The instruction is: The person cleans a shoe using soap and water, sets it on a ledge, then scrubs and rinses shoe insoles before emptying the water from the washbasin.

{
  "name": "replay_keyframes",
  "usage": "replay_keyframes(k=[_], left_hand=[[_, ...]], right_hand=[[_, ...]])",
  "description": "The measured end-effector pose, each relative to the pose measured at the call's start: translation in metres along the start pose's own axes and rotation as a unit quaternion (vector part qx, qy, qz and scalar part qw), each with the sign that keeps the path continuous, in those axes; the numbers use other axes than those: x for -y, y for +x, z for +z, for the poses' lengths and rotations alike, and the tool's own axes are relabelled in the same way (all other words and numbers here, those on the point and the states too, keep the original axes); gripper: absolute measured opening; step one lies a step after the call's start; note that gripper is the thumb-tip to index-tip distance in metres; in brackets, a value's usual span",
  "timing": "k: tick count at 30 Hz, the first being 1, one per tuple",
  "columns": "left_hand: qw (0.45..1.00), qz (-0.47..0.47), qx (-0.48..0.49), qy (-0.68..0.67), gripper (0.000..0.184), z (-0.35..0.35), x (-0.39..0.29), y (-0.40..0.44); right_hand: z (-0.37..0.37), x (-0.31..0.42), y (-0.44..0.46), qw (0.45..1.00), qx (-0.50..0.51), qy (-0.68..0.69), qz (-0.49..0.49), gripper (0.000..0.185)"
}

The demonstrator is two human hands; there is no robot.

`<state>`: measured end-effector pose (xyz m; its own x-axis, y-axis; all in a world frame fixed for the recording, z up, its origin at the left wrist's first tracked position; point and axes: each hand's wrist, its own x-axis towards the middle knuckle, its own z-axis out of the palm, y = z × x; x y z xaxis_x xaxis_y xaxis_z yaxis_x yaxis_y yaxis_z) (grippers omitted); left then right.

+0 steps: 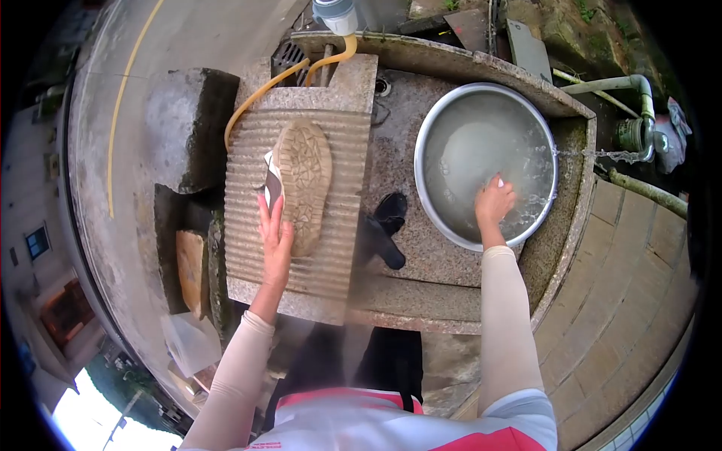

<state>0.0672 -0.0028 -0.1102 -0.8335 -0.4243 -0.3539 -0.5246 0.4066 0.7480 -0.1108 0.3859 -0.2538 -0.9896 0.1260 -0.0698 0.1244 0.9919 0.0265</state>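
Note:
A shoe point(307, 177) lies on the ribbed washboard slab point(248, 169) with its tan patterned sole facing up. Part of its white and dark upper shows on the left side. My left hand point(275, 244) rests against the shoe's lower left side, fingers stretched and spread, thumb near the sole's edge. To the right, my right hand point(495, 203) is over the cloudy water inside a round metal basin point(421, 165). Its fingers are closed, and a small white bit shows between them; I cannot make out what it is.
Water runs from a pipe point(645, 113) at the right into the basin. Dark, wet-looking items point(385, 233) lie between slab and basin. A yellow hose point(259, 94) curves along the slab's top left. Stone blocks point(188, 128) stand left, and a raised wall point(466, 56) edges the sink.

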Motion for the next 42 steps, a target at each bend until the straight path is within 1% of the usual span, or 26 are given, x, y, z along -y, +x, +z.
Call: replay_keyframes(k=[1, 2, 3, 4, 5, 6, 8, 9, 10, 11, 12, 15, 16, 19, 20, 22, 23, 25, 27, 29, 32, 33, 36, 38, 40, 42], left_hand=[[0.999, 0.008, -0.01, -0.034, 0.061, 0.002, 0.004, 0.0], [0.999, 0.029, -0.011, -0.012, 0.067, 0.002, 0.007, -0.001], [0.999, 0.049, -0.012, 0.006, 0.073, 0.002, 0.006, -0.003], [0.997, 0.072, -0.015, 0.019, 0.079, 0.004, 0.003, -0.001], [0.996, 0.076, -0.018, 0.033, 0.09, 0.005, 0.001, -0.001], [0.995, 0.076, -0.018, 0.06, 0.09, 0.005, -0.004, -0.005], [0.99, 0.081, -0.023, 0.116, 0.09, 0.005, -0.02, -0.008], [0.981, 0.08, -0.029, 0.176, 0.089, 0.007, -0.021, -0.011], [0.974, 0.126, -0.063, 0.178, 0.088, 0.016, -0.013, -0.009], [0.973, 0.126, -0.029, 0.189, 0.092, 0.014, -0.013, -0.008], [0.972, 0.123, 0.005, 0.198, 0.097, 0.013, -0.012, -0.008], [0.974, 0.11, -0.059, 0.192, 0.095, 0.021, -0.031, -0.018], [0.972, 0.114, -0.067, 0.195, 0.095, 0.024, -0.034, -0.02], [0.973, 0.106, -0.077, 0.192, 0.092, 0.03, -0.033, -0.024], [0.963, 0.132, -0.087, 0.219, 0.092, 0.035, -0.024, -0.024], [0.981, 0.085, -0.094, 0.146, 0.091, 0.036, -0.037, -0.021], [0.98, 0.063, -0.098, 0.16, 0.088, 0.041, -0.042, -0.017], [0.975, 0.089, -0.093, 0.178, 0.087, 0.041, -0.037, -0.018], [0.974, 0.089, -0.09, 0.187, 0.087, 0.042, -0.023, -0.022], [0.983, 0.076, -0.077, 0.151, 0.088, 0.033, -0.03, -0.022], [0.993, 0.058, -0.069, 0.077, 0.089, 0.027, -0.023, -0.02], [0.994, 0.063, -0.068, 0.054, 0.089, 0.025, -0.021, -0.018], [0.993, 0.084, -0.078, 0.007, 0.088, 0.024, -0.011, -0.013], [0.992, 0.094, -0.082, -0.011, 0.087, 0.025, -0.01, -0.015], [0.992, 0.096, -0.079, -0.012, 0.086, 0.021, -0.01, -0.013], [0.994, 0.079, -0.053, -0.053, 0.083, 0.014, -0.008, -0.01]], right_hand=[[0.005, 0.016, 0.002, 0.998, 0.035, 0.042, 0.011, 0.05], [0.008, 0.033, -0.004, 0.994, 0.07, 0.082, 0.025, 0.049], [-0.004, 0.055, -0.014, 0.962, 0.031, 0.27, -0.031, 0.049], [-0.026, 0.084, -0.021, 0.891, -0.013, 0.445, -0.088, 0.05], [-0.058, 0.113, -0.035, 0.877, -0.037, 0.452, -0.158, 0.053], [-0.098, 0.142, -0.051, 0.851, -0.082, 0.456, -0.247, 0.054], [-0.157, 0.19, -0.088, 0.799, -0.032, 0.473, -0.37, 0.051], [-0.16, 0.213, -0.109, 0.751, -0.016, 0.512, -0.417, 0.05], [-0.149, 0.239, -0.123, 0.707, -0.033, 0.513, -0.486, 0.045], [-0.153, 0.253, -0.127, 0.728, -0.04, 0.451, -0.514, 0.049], [-0.158, 0.271, -0.111, 0.766, -0.062, 0.421, -0.482, 0.047], [-0.168, 0.335, -0.034, 0.854, -0.098, 0.295, -0.418, 0.037], [-0.17, 0.35, -0.014, 0.884, -0.073, 0.226, -0.402, 0.031], [-0.182, 0.342, -0.029, 0.844, -0.104, 0.159, -0.502, 0.032], [-0.191, 0.325, -0.054, 0.833, -0.117, 0.122, -0.528, 0.032], [-0.201, 0.291, -0.103, 0.797, -0.058, 0.134, -0.586, 0.033], [-0.203, 0.291, -0.098, 0.799, -0.078, 0.133, -0.582, 0.033], [-0.206, 0.297, -0.085, 0.8, -0.117, 0.138, -0.571, 0.034], [-0.202, 0.332, -0.047, 0.844, -0.011, 0.121, -0.522, 0.033], [-0.187, 0.359, -0.006, 0.893, 0.004, 0.125, -0.433, 0.034], [-0.143, 0.355, 0.012, 0.929, 0.084, 0.266, -0.242, 0.038], [-0.128, 0.341, -0.002, 0.925, 0.068, 0.336, -0.164, 0.044], [-0.121, 0.299, -0.061, 0.926, -0.049, 0.328, -0.18, 0.046], [-0.142, 0.283, -0.102, 0.922, -0.03, 0.346, -0.172, 0.047], [-0.145, 0.265, -0.134, 0.912, -0.052, 0.358, -0.195, 0.046], [-0.153, 0.235, -0.157, 0.888, 0.018, 0.394, -0.237, 0.048]])
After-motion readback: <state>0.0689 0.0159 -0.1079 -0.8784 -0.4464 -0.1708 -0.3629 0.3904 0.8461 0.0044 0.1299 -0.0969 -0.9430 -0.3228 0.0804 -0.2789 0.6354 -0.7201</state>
